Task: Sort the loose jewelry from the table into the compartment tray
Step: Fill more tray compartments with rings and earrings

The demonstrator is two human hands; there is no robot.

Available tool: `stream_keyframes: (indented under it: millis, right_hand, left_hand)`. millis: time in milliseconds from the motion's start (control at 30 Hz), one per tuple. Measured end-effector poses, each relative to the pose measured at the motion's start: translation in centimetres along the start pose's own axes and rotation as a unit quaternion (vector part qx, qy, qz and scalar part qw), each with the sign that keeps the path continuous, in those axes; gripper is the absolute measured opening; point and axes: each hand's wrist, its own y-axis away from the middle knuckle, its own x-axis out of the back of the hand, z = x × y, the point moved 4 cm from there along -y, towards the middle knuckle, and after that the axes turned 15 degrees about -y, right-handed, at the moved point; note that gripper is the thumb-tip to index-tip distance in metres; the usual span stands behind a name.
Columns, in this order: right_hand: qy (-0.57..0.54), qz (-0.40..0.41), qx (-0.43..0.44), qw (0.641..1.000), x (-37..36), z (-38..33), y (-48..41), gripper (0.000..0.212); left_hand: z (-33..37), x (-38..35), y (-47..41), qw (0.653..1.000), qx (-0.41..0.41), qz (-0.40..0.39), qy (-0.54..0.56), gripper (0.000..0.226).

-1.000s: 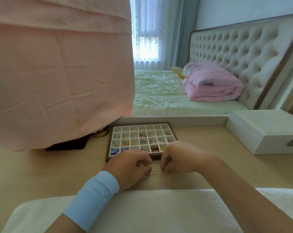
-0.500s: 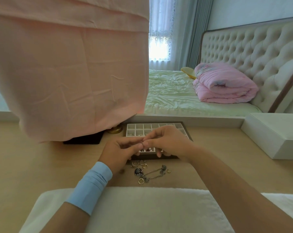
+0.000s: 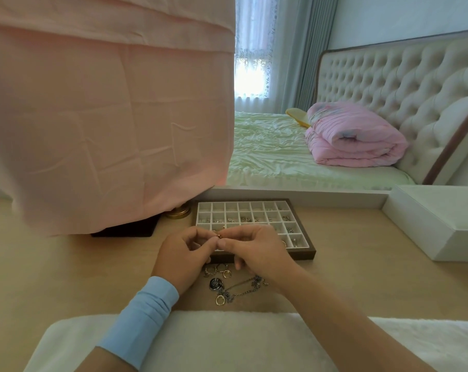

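A brown-framed compartment tray [image 3: 305, 253] with white cells stands on the wooden table; several cells hold small jewelry. My left hand [image 3: 183, 257] and my right hand [image 3: 257, 251] meet just in front of the tray's near edge, fingertips pinching a small gold piece [image 3: 220, 235] between them. Loose jewelry [image 3: 227, 285] lies on the table below my hands: gold rings, a dark round pendant and a thin chain. My hands hide part of the tray's front cells.
A pink cloth [image 3: 106, 116] hangs over something at the left, above a dark base [image 3: 125, 230] and a gold round foot [image 3: 178, 212]. A white box [image 3: 436, 224] sits at the right. A white fluffy mat [image 3: 227, 342] covers the table's near edge. A mirror behind shows a bed.
My hands lifted from the table to the tray's front edge, now pinching a small gold piece together. The loose pile they covered is now in view. The view shifted left.
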Motion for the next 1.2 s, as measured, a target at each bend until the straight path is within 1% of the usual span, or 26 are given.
stream_keyframes:
  millis: [167, 300, 367, 467, 600, 700, 800, 933, 1033, 1100, 1200]
  right_hand:
    - [0.012, 0.009, 0.038, 0.999, 0.2, 0.7, -0.2, 0.014]
    - [0.051, 0.005, 0.074, 0.996, 0.1, 0.6, -0.1, 0.013]
    - [0.05, 0.005, 0.088, 0.995, 0.2, 0.4, 0.0, 0.012]
    - [0.045, 0.001, 0.097, 0.994, 0.4, -0.3, -0.5, 0.008]
    - [0.047, -0.017, 0.095, 0.994, 1.2, -1.9, -2.3, 0.009]
    - [0.097, -0.027, 0.079, 0.992, 2.6, -3.1, -4.3, 0.007]
    - [0.154, -0.017, 0.062, 0.986, 4.7, -3.9, -6.9, 0.01]
    - [0.236, -0.017, 0.037, 0.971, 7.2, -4.5, -10.5, 0.009]
    - [0.301, -0.031, 0.019, 0.953, 8.1, -4.3, -12.9, 0.009]
    - [0.342, -0.058, 0.006, 0.938, 8.0, -4.0, -14.1, 0.008]
    - [0.415, -0.101, -0.005, 0.904, 7.6, -3.4, -15.5, 0.009]
  left_hand:
    - [0.2, -0.1, 0.3, 1.0, -0.005, -0.011, -0.003, 0.004]
    - [0.7, 0.0, 0.7, 0.999, 0.004, 0.004, 0.032, 0.007]
    - [0.9, 0.0, 0.7, 0.998, 0.02, -0.006, 0.059, 0.007]
    - [1.3, 0.2, 0.1, 0.993, 0.044, -0.022, 0.104, 0.007]
    - [2.4, 0.5, -2.2, 0.991, 0.043, -0.041, 0.117, 0.006]
    - [3.2, 0.5, -5.0, 0.996, 0.007, -0.064, 0.058, 0.008]
    - [3.6, -0.1, -8.4, 0.996, -0.029, -0.086, -0.013, 0.014]
    - [2.8, -0.9, -12.3, 0.981, -0.052, -0.111, -0.148, 0.021]
    - [1.4, -1.7, -14.5, 0.966, -0.043, -0.143, -0.209, 0.03]
    - [0.6, -2.2, -15.1, 0.957, -0.037, -0.166, -0.236, 0.035]
    - [-0.2, -2.6, -15.5, 0.942, -0.047, -0.196, -0.269, 0.035]
